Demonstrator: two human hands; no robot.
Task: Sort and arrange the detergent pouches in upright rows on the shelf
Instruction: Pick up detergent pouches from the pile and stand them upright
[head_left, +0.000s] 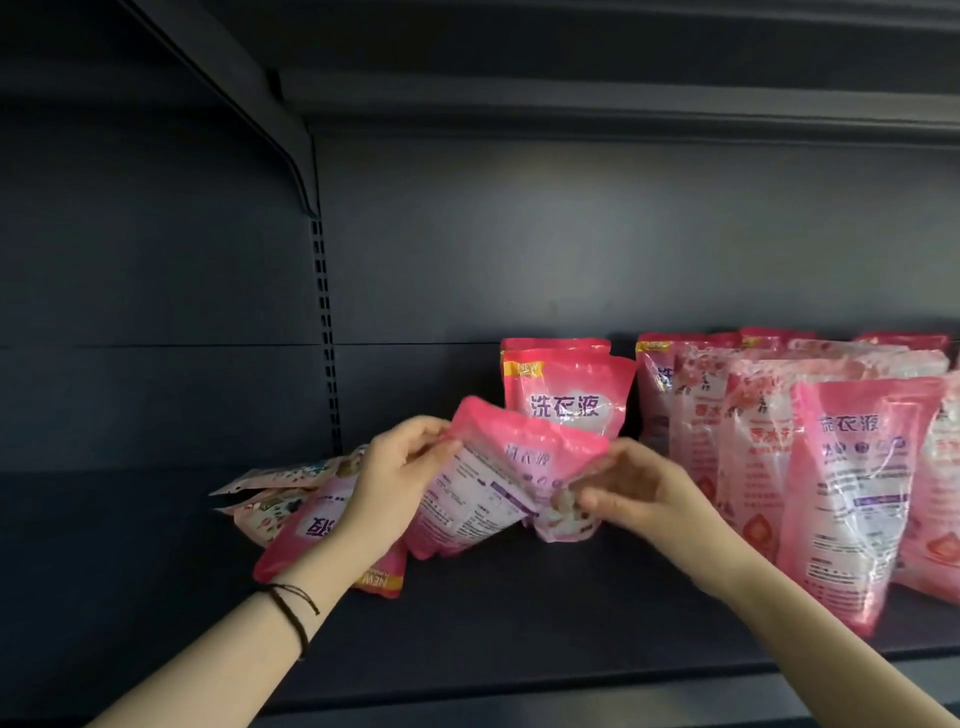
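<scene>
A pink detergent pouch (493, 483) leans tilted at the middle of the dark shelf (467, 613), its back label facing me. My left hand (400, 467) grips its upper left edge, and my right hand (634, 483) pinches its lower right corner. Behind it two pink pouches (566, 389) stand upright, one in front of the other. To the right, several pink pouches (852, 467) stand in upright rows. Another pink pouch (311, 535) lies flat and upside down under my left wrist.
Pale patterned pouches (275, 493) lie flat in a pile at the left, beside the slotted upright post (327, 338). The shelf's front lip (519, 696) runs along the bottom. Another shelf (571, 104) hangs overhead on a bracket.
</scene>
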